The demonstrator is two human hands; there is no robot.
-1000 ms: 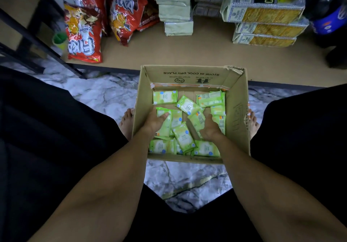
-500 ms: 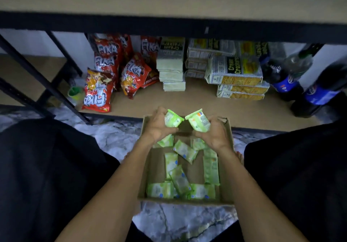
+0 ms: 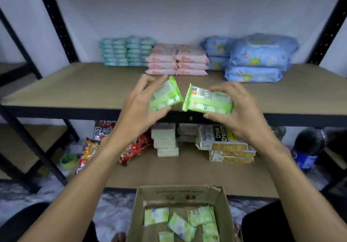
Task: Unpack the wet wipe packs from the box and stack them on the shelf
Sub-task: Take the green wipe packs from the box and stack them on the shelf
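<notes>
Up from the box come both hands, left hand gripping one green pack, right hand clasping a stacked pair, held level over the shelf edge for tidy stacking, more packs left boxed.

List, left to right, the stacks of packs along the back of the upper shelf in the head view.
Teal packs → pink packs → blue packs.

Ahead, shelf – stacked wipes at its back, box below, packs inside
</notes>
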